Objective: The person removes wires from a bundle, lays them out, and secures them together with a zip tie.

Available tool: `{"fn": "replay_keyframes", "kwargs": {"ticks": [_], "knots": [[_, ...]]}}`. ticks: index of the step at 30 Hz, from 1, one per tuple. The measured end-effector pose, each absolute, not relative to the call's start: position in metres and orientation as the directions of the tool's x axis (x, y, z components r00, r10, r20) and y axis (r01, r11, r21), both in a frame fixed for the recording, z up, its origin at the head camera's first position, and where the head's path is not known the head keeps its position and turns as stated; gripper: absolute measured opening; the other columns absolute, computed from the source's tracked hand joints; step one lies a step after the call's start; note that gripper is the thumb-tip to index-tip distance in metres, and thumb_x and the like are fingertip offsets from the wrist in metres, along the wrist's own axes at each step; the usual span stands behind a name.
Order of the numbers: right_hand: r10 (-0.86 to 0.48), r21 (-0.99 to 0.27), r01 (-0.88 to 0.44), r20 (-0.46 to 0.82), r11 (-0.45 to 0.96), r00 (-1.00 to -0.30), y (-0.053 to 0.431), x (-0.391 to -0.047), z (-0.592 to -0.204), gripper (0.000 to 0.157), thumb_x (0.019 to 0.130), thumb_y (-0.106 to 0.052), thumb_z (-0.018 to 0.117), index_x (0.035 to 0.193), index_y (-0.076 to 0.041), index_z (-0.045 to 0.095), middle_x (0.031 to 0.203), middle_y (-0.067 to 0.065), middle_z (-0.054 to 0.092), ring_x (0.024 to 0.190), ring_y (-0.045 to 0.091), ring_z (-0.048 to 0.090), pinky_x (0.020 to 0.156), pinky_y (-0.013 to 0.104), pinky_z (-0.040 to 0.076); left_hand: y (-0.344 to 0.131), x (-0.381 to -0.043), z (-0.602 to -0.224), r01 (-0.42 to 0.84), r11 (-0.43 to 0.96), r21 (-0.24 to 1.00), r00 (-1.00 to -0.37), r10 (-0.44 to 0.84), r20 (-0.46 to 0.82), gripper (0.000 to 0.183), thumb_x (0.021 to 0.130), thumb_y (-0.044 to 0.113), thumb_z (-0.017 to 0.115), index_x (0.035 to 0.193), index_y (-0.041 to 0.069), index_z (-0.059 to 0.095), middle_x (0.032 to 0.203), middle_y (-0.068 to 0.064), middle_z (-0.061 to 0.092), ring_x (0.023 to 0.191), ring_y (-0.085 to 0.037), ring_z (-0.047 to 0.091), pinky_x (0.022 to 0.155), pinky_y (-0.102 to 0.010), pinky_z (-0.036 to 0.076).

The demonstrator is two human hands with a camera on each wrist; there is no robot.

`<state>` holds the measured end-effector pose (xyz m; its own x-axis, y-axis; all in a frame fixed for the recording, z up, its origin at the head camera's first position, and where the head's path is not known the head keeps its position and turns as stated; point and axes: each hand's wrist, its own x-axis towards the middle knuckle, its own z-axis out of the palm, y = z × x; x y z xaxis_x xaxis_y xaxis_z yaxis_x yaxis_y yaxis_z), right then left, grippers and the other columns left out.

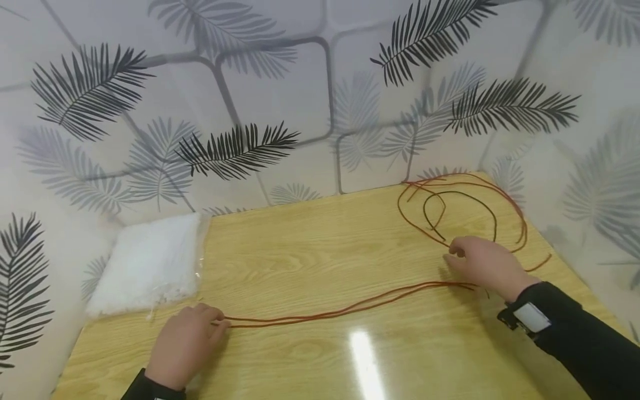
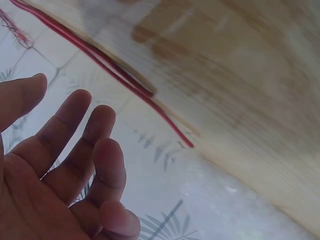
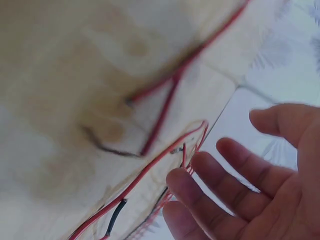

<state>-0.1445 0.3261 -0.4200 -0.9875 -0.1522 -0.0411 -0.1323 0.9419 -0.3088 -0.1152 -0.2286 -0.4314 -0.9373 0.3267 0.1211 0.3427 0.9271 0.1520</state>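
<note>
Two thin red cords [image 1: 340, 313] lie side by side across the wooden table between my hands. My left hand [image 1: 182, 344] is over their left ends. In the left wrist view the fingers [image 2: 105, 130] are loosely bent and spread, with the red cord ends [image 2: 170, 122] apart from them. Above the right ends is my right hand [image 1: 487, 266], beside a loose coil of red cord [image 1: 512, 203]. The right wrist view shows its fingers [image 3: 212, 172] relaxed, holding nothing. A red cord [image 3: 205, 47] with a dark tip lies beyond them.
A clear plastic bag of white material [image 1: 150, 266] lies at the table's back left. One black cord [image 1: 465, 193] curves within the coil at the back right. A leaf-patterned wall [image 1: 280, 100] stands right behind the wooden table [image 1: 280, 244].
</note>
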Motion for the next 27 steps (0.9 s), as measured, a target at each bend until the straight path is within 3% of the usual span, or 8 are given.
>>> {"fn": "replay_keyframes", "kwargs": {"ticks": [3, 6, 11, 14, 19, 27], "knots": [[-0.100, -0.349, -0.067, -0.078, 0.935, -0.992, 0.333, -0.171, -0.419, 0.035, 0.098, -0.032, 0.058, 0.106, 0.000, 0.067, 0.099, 0.016, 0.070, 0.083, 0.029, 0.066, 0.073, 0.050, 0.052, -0.225, -0.111, -0.429, 0.357, 0.922, 0.153, -0.931, 0.337, 0.141, 0.010, 0.087, 0.026, 0.077, 0.089, 0.017, 0.075, 0.086, 0.002, 0.067, 0.078, -0.021, 0.062, 0.067, -0.040, 0.052], [-0.055, -0.370, -0.014, -0.099, 0.929, -0.994, 0.343, -0.196, -0.422, 0.038, 0.100, -0.036, 0.055, 0.102, 0.000, 0.067, 0.092, 0.014, 0.068, 0.079, 0.028, 0.063, 0.069, 0.046, 0.050, -0.221, -0.107, -0.426, 0.351, 0.921, 0.169, -0.935, 0.334, 0.120, 0.009, 0.088, 0.027, 0.076, 0.090, 0.019, 0.075, 0.087, 0.003, 0.067, 0.080, -0.020, 0.062, 0.069, -0.038, 0.052], [0.010, -0.386, 0.070, -0.154, 0.920, -0.988, 0.351, -0.226, -0.427, 0.049, 0.102, -0.041, 0.049, 0.066, -0.009, 0.059, 0.058, 0.000, 0.048, 0.052, 0.019, 0.045, 0.053, 0.035, 0.038, -0.216, -0.103, -0.423, 0.345, 0.920, 0.184, -0.938, 0.331, 0.102, 0.008, 0.087, 0.028, 0.076, 0.090, 0.021, 0.074, 0.087, 0.005, 0.067, 0.079, -0.016, 0.061, 0.067, -0.035, 0.051], [0.032, -0.377, 0.096, -0.174, 0.921, -0.984, 0.350, -0.236, -0.428, 0.056, 0.102, -0.044, 0.046, 0.054, -0.015, 0.048, 0.050, -0.003, 0.038, 0.045, 0.017, 0.038, 0.049, 0.033, 0.033, -0.215, -0.101, -0.423, 0.347, 0.920, 0.183, -0.937, 0.332, 0.107, 0.009, 0.087, 0.029, 0.077, 0.090, 0.021, 0.074, 0.087, 0.006, 0.067, 0.080, -0.016, 0.062, 0.068, -0.035, 0.052], [0.065, -0.352, 0.132, -0.196, 0.927, -0.978, 0.342, -0.247, -0.430, 0.056, 0.100, -0.048, 0.045, 0.055, -0.015, 0.049, 0.054, 0.000, 0.044, 0.051, 0.021, 0.045, 0.053, 0.035, 0.037, -0.214, -0.098, -0.422, 0.342, 0.922, 0.184, -0.940, 0.330, 0.091, 0.010, 0.088, 0.030, 0.075, 0.091, 0.021, 0.074, 0.088, 0.007, 0.067, 0.082, -0.016, 0.063, 0.071, -0.037, 0.052], [0.065, -0.376, 0.120, -0.156, 0.919, -0.986, 0.344, -0.256, -0.439, 0.043, 0.098, -0.027, 0.049, 0.060, -0.008, 0.058, 0.062, 0.004, 0.053, 0.060, 0.025, 0.051, 0.061, 0.040, 0.044, -0.213, -0.096, -0.425, 0.352, 0.919, 0.178, -0.935, 0.336, 0.116, 0.010, 0.088, 0.031, 0.075, 0.092, 0.021, 0.073, 0.089, 0.007, 0.067, 0.083, -0.015, 0.062, 0.069, -0.036, 0.051]]}}
